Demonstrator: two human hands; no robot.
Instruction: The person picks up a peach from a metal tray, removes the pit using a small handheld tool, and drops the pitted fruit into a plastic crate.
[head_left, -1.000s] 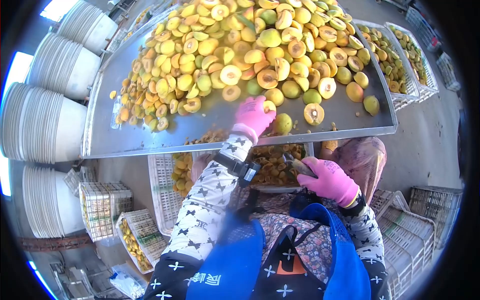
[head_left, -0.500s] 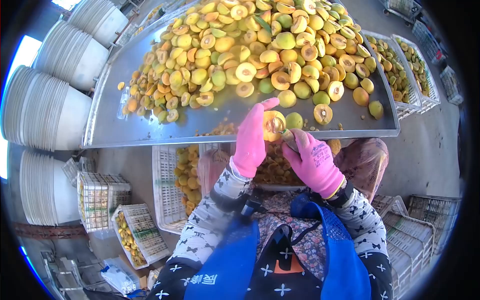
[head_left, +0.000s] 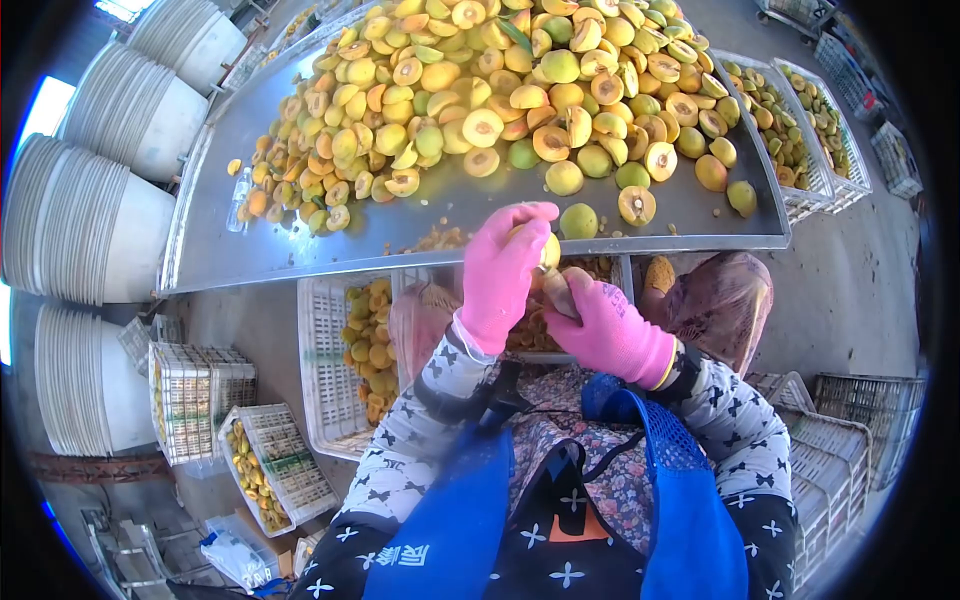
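My left hand [head_left: 503, 275], in a pink glove, is closed around a yellow fruit half [head_left: 549, 252] just past the near edge of the metal table [head_left: 400, 235]. My right hand [head_left: 612, 328], gloved the same way, grips a small tool [head_left: 556, 285] whose handle shows between the fingers; its tip meets the fruit and is hidden. A heap of halved yellow and green fruit [head_left: 440, 110] covers the far part of the table. A greenish fruit [head_left: 578, 221] lies right beside the held one.
White crates of fruit stand below the table [head_left: 325, 370], at the right [head_left: 825, 185] and at lower left [head_left: 290, 470]. Stacked white tubs [head_left: 75, 220] line the left side. More crates [head_left: 825, 480] are at lower right. A clear bottle [head_left: 239, 200] lies on the table.
My left fingers have closed further over the fruit half, whose cut face no longer shows. My right hand has shifted slightly down and left with the tool. The whole view has shifted a little.
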